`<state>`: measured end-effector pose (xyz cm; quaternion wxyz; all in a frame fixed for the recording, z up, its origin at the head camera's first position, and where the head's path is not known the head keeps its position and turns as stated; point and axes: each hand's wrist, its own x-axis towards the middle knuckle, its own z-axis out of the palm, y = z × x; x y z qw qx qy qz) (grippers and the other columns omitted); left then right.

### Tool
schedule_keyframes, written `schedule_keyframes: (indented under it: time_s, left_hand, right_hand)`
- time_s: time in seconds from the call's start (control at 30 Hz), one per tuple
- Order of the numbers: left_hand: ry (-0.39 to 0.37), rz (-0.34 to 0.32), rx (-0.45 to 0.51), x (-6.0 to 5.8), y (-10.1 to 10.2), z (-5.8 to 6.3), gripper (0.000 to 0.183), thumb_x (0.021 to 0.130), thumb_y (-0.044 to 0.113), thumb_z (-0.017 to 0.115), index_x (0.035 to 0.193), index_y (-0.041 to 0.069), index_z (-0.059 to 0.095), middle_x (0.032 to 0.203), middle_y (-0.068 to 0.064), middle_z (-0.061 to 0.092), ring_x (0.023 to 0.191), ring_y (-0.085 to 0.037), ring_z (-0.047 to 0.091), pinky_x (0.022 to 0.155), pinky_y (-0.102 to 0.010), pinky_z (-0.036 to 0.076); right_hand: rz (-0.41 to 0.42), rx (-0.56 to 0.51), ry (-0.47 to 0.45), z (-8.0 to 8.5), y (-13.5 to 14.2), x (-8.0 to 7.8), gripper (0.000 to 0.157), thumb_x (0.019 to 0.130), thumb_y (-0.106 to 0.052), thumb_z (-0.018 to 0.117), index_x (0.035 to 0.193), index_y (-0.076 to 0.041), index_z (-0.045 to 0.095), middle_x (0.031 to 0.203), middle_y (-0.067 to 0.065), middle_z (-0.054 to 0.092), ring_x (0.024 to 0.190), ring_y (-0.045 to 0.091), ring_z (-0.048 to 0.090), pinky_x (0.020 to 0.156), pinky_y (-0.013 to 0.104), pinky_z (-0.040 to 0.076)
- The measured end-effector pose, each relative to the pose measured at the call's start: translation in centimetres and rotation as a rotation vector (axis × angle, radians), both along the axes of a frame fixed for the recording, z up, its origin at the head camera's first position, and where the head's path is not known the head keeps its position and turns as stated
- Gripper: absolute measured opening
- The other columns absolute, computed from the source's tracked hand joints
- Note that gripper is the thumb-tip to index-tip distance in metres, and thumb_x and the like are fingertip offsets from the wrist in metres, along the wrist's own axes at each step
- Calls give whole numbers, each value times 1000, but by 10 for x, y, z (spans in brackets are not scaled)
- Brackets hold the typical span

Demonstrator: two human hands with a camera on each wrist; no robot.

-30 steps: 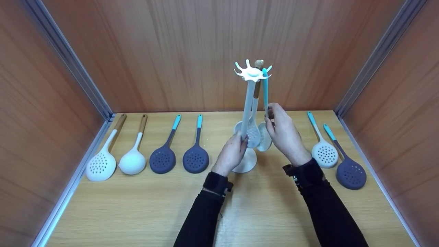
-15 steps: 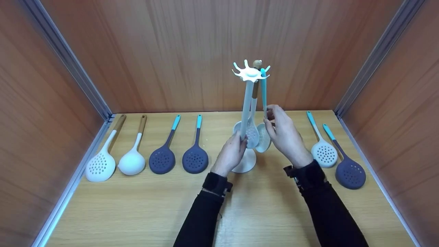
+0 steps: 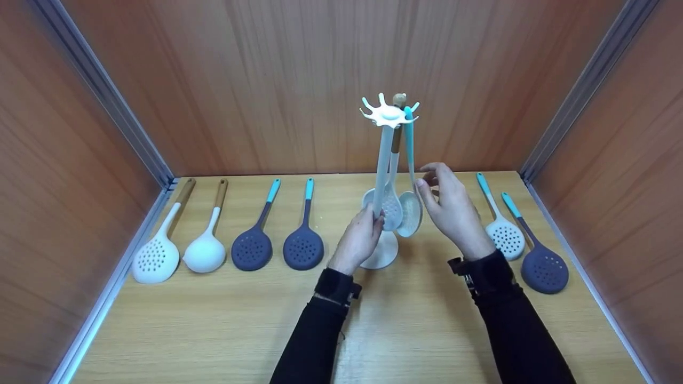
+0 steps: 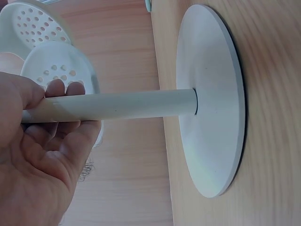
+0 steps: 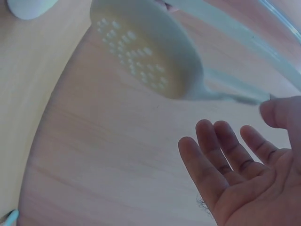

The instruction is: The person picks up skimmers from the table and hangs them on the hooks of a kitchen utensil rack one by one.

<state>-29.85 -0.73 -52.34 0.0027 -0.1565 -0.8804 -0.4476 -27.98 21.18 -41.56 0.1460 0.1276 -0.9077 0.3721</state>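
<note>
A white utensil stand (image 3: pixel 382 165) rises from a round base on the table, with a ring of curved hooks on top. My left hand (image 3: pixel 357 237) grips its pole; the left wrist view shows thumb and fingers wrapped round the pole (image 4: pixel 141 104) above the disc base (image 4: pixel 207 155). From the hooks hangs a skimmer (image 3: pixel 410 214) with a turquoise handle. Beside it, my right hand (image 3: pixel 453 208) has its fingers spread and holds nothing; the thumb is right at the skimmer's handle in the right wrist view. A wooden-handled perforated spoon (image 3: pixel 392 210) hangs behind the pole, partly hidden.
To the left lie a white skimmer (image 3: pixel 156 258), a white ladle (image 3: pixel 206 252) and two dark skimmers (image 3: pixel 252 248) with turquoise handles. On the right are a light skimmer (image 3: pixel 505 240) and a dark one (image 3: pixel 545 270). Wooden panels (image 3: pixel 341 80) enclose the table.
My right hand has let go of the hanging skimmer's handle and drawn slightly to the right, its fingers opening. The left hand keeps its grip on the pole.
</note>
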Motion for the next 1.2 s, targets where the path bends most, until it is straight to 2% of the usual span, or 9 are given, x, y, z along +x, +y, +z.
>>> schedule_keyframes:
  time_s: [0.23,0.57,1.0,1.2]
  left_hand:
    - [75,-3,-36,2,-1,-1,19,127,20,51,136,6,61,121,-14,75,110,-27,78,93,-45,68]
    - [33,-2,1,2,-1,0,19,127,21,51,137,8,61,123,-13,74,116,-28,78,100,-49,68]
    - [18,-6,-1,1,-1,0,19,127,22,51,138,9,60,123,-12,73,116,-27,77,99,-48,68]
    - [65,-23,7,2,-2,-1,17,126,18,52,133,5,61,121,-14,74,113,-28,77,97,-47,68]
  right_hand:
    - [-37,6,-14,-7,14,-9,43,128,-30,52,156,2,56,144,27,67,139,47,71,118,67,62]
    - [-107,94,-77,-16,36,-18,44,124,-24,59,159,3,55,150,30,66,141,49,67,116,67,59]
    - [-162,203,-216,-25,63,-33,56,124,-29,57,167,5,47,160,36,58,144,55,63,116,70,57]
    - [-160,247,-236,-33,79,-42,61,124,-30,57,168,10,46,160,40,57,143,59,63,119,74,53]
